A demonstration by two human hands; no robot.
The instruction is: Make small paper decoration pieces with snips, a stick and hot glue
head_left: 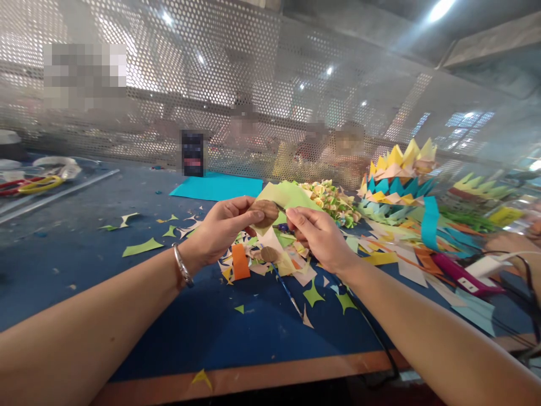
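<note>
My left hand (230, 225), with a silver bangle at the wrist, pinches a round brown wooden disc (267, 211) between thumb and fingers. Closed around a thin dark-tipped tool (280, 208), my right hand (316, 234) brings its tip close to the disc's right edge; I cannot tell whether they touch. Most of that tool is hidden by the fingers. Below the hands, a second brown disc (269, 254) lies among paper scraps. Beside it are an orange paper strip (240, 262) and a slim blue-handled stick (287, 290). Pale green paper (291, 194) lies just behind.
Bright blue paper (220, 186) and a phone (193, 153) stand farther back. Right of centre are folded paper flowers (332, 200) and stacked zigzag paper strips (399, 180). A magenta power bank (465, 276) and black cable (372, 327) lie right; scissors (40, 185) lie left.
</note>
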